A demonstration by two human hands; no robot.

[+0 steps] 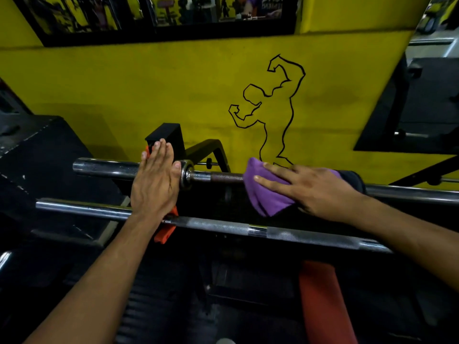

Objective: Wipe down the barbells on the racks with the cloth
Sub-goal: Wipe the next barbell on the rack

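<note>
Your flat left hand point(155, 180) steadies the heavy chrome steel barbell point(216, 177) w/ fingers straight; right hand point(310, 188) presses the soft purple cloth point(263, 194) flat on its shaft, so wrap it round.

Yellow wall point(149, 83) with black bodybuilder outline point(273, 108)

The scene is dim overall, with the lower half of the frame sinking into near-black. The yellow wall point(173, 90) is evenly lit but muddy, with soft shadows at left center. Small bright glints run along the chrome barbell point(106, 168). Wide-angle distortion bends straight lines toward the edges. The upper corners and the framed mirror point(159, 13) look soft and smeared.
</note>
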